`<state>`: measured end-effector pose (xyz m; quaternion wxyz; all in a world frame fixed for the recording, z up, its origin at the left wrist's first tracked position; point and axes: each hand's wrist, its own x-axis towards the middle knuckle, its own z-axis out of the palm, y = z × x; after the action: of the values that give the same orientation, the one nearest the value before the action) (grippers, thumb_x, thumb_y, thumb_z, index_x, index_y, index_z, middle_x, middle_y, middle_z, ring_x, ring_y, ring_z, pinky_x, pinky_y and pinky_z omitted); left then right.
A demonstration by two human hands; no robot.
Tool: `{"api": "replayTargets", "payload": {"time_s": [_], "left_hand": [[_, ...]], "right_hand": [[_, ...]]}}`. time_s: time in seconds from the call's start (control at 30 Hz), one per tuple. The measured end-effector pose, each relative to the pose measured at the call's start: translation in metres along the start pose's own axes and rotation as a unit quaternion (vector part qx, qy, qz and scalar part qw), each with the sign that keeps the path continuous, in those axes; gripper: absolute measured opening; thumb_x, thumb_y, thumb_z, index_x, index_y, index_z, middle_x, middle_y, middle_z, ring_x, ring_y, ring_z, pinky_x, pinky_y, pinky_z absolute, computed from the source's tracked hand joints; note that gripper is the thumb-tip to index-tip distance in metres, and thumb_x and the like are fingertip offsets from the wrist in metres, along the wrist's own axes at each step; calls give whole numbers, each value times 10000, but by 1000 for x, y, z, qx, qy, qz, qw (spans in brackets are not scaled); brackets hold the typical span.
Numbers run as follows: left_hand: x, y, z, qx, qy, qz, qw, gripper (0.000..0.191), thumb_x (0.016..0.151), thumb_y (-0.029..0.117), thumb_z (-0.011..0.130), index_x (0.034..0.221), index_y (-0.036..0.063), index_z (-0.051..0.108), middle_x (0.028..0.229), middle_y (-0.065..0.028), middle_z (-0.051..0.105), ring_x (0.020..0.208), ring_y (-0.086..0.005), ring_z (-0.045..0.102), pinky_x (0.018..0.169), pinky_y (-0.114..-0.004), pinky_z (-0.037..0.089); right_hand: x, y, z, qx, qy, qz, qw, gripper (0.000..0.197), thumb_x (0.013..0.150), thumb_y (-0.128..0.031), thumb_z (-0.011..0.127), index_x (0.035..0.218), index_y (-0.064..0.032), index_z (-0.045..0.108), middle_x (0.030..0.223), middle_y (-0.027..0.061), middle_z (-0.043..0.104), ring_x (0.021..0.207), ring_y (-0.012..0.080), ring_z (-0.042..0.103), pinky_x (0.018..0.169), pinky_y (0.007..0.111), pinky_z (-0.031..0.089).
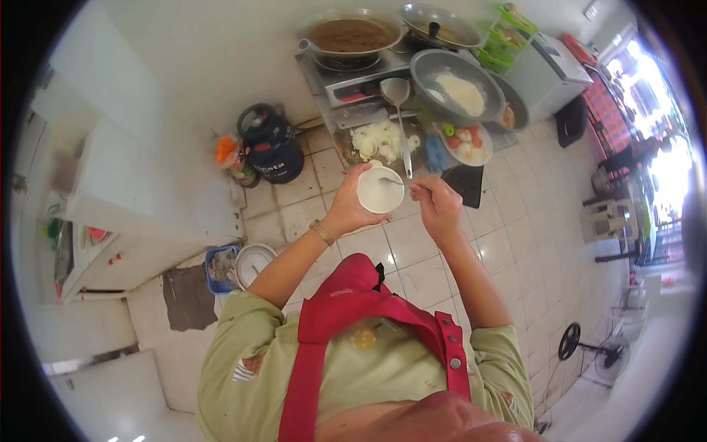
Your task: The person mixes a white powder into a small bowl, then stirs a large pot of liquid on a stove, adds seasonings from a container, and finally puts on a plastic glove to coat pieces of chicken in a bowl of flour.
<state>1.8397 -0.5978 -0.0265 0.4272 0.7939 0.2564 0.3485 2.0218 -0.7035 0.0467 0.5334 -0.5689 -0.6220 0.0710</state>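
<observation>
My left hand (349, 200) is wrapped around a round white tub (381, 190) and tilts its mouth up towards me. The contents look pale; I cannot tell what they are. In my right hand (439, 201) is the handle of a metal spoon (391, 181), whose bowl dips inside the tub. Just beyond the tub, chopped white onion (378, 139) lies heaped on a board. A metal spatula (397, 96) rests beside it with its handle pointing to me, and a cleaver (359, 115) lies behind the heap.
A grey basin (417, 72) of pale powder stands at the right, near a plate (479, 157) of vegetables and a blue cloth (435, 153). Behind are a wok (353, 36) of brown food on a stove and a lidded pan (458, 27). A gas cylinder (273, 149) stands left.
</observation>
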Motion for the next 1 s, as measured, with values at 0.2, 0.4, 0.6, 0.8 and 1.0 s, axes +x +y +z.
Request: {"api": "replayTargets", "payload": {"time_s": [0.2, 0.4, 0.6, 0.8, 1.0], "left_hand": [[52, -38, 4, -43, 50, -23, 998, 1023, 571, 220, 919, 1392, 18, 344, 1283, -133, 507, 1197, -248, 524, 1031, -357, 421], [108, -94, -11, 13, 119, -22, 993, 1014, 573, 216, 917, 1386, 24, 343, 1263, -133, 516, 1181, -252, 534, 1020, -356, 429], [164, -149, -20, 52, 116, -32, 991, 1037, 543, 232, 910, 1385, 20, 342, 1282, -155, 499, 1200, -307, 520, 1037, -394, 419], [203, -195, -21, 88, 136, -24, 987, 1024, 540, 239, 904, 1372, 23, 348, 1280, -170, 502, 1198, -339, 520, 1030, -408, 425], [221, -224, -19, 65, 143, -59, 986, 1013, 554, 253, 901, 1366, 9, 347, 1240, -177, 523, 1158, -334, 546, 1000, -401, 448]], "right_hand": [[48, 50, 32, 108, -23, 50, 993, 69, 897, 3, 649, 966, 8, 649, 842, 107, 685, 686, 151, 666, 620, 269, 527], [101, 106, 51, 99, -61, 72, 991, 56, 899, -1, 645, 951, 9, 664, 821, 105, 690, 683, 143, 676, 619, 258, 529], [159, 176, 89, 110, -30, 112, 987, 80, 883, 12, 654, 958, 20, 681, 828, 91, 696, 697, 120, 669, 631, 245, 527], [182, 218, 130, 167, -37, 174, 970, 109, 885, -16, 672, 985, 20, 697, 830, 77, 700, 715, 106, 665, 659, 240, 534], [191, 244, 128, 98, -89, 195, 972, 117, 881, -28, 677, 987, 12, 706, 835, 71, 708, 722, 99, 663, 669, 239, 533]]}}
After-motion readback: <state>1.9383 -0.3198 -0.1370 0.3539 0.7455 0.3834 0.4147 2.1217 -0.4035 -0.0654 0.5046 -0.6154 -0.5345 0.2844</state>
